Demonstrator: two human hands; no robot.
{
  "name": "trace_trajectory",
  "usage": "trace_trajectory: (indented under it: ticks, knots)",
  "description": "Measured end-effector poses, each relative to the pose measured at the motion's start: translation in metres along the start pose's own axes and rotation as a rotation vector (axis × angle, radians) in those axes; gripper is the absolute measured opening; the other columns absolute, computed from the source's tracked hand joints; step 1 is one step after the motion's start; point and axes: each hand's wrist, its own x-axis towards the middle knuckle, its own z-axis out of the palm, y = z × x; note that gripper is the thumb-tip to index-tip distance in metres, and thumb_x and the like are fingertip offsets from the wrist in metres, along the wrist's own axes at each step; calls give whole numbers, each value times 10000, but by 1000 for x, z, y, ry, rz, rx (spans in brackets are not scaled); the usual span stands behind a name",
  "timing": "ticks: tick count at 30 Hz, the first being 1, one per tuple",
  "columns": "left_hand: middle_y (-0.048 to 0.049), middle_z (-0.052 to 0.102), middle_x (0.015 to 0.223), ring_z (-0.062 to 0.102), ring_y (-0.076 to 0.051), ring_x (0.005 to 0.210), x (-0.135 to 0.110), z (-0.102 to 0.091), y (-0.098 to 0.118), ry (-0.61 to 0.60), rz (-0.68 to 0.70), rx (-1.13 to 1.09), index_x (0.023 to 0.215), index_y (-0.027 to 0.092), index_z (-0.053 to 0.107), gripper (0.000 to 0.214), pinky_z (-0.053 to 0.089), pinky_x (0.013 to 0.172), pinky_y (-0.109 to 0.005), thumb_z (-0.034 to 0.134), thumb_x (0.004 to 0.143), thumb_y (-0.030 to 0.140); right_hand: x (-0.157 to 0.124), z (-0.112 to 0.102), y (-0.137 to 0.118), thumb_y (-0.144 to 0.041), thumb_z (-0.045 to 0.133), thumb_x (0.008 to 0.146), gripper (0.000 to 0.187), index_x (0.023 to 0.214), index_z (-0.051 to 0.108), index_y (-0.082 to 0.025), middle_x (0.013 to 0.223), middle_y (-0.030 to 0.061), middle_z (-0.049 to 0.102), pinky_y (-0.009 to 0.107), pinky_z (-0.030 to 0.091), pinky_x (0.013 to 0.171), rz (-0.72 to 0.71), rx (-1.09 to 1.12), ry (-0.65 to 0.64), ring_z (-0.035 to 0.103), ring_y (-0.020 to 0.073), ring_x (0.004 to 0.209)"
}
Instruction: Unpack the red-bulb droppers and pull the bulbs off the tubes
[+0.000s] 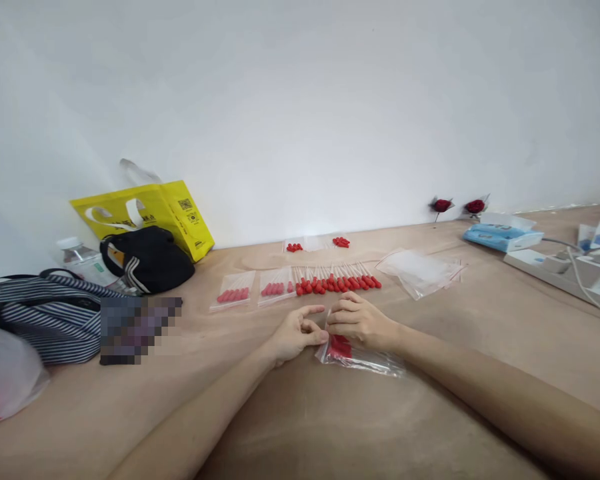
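Note:
Both of my hands meet at the middle of the tan table (pixel 480 320) over a small clear zip bag (pixel 360 357) with red pieces inside. My left hand (pixel 297 333) pinches the bag's top edge, index finger stretched out. My right hand (pixel 359 321) is curled, fingers pressed on the same edge. Just beyond lies a row of red-tipped sticks (pixel 337 281). To its left lie two filled clear bags (pixel 234 292), the second one (pixel 276 287) closer to the row. Small red pieces (pixel 341 242) sit near the wall.
A stack of empty clear bags (pixel 420 270) lies right of the row. At left stand a yellow paper bag (pixel 145 212), a black bag (pixel 147 259), a striped bag (pixel 45 317) and a water bottle (pixel 83 260). Blue packs (pixel 503 237) and white boxes (pixel 560 267) occupy the right.

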Motion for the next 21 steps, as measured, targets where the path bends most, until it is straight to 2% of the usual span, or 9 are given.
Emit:
trace_trajectory:
  ticks: [5,10,14,17,21]
  knots:
    - [86,531,494,464,-57,470,1,3,-1,1,43,-44,1115,105,427,689,344,533,-190,742,509,200,2,0,-3,-133,324,861,278,792,585,-200,817,12,624,343,289,799,22,-20,-32,473,136,806]
    - [117,449,450,383,-37,425,3,12,-6,74,102,-36,1049,122,450,568,323,497,-171,670,525,120,5,4,-4,-134,340,847,258,751,573,-186,718,10,593,343,291,798,56,-13,-79,472,134,775]
    - [119,431,438,371,-41,408,4,16,-8,115,121,-33,1017,116,458,530,310,475,-171,643,521,119,6,6,-5,-123,362,824,235,732,567,-190,706,12,589,347,293,813,77,23,-78,481,143,826]
    - [126,415,427,358,-44,390,5,17,-9,156,120,-24,1022,106,444,525,284,451,-169,625,529,124,7,3,-6,-110,367,813,228,732,565,-190,726,17,602,342,302,825,104,59,-47,488,150,856]
    - [132,387,423,318,-35,382,5,16,-10,252,130,35,990,103,465,461,248,433,-158,584,545,103,8,-10,-2,-141,387,827,193,808,574,-186,830,38,619,350,301,854,212,113,47,492,160,931]
